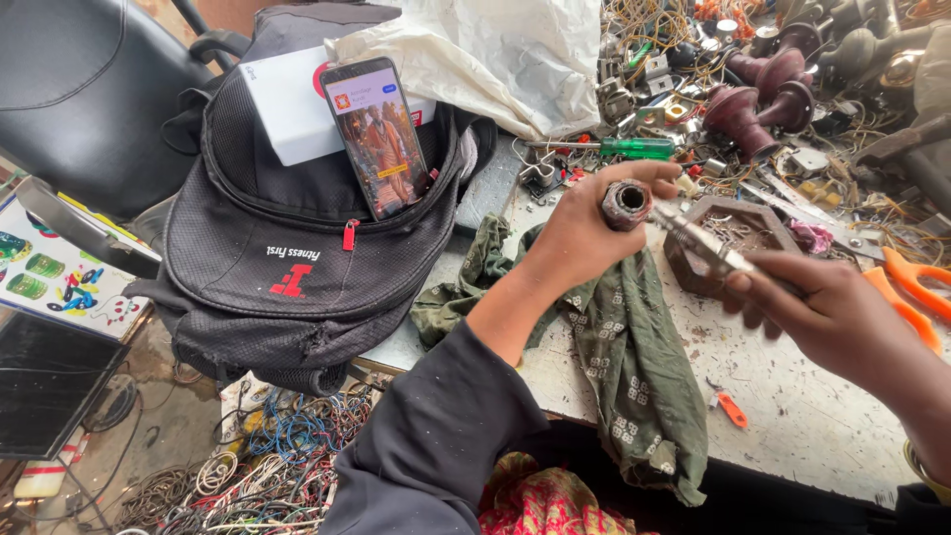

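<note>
The right hand (827, 312) is closed around the handle of a metal tool (698, 241), seemingly pliers, whose tip touches a round dark part (626, 204). The left hand (586, 230) grips that part just above the green cloth (634, 367) on the bench (792, 416). Left of the cloth, a black backpack (297, 258) holds a phone (377, 136).

We see a smartphone (379, 136) propped upright in the open top pocket of a black backpack (287, 267), its lit screen showing a figure in orange. Behind it lies a flat white box (282, 109) with a red mark. On the backpack's front sits a red-and-white logo (292, 273). At far left, a colourful printed carton (50, 272) shows green shapes on white.
</note>
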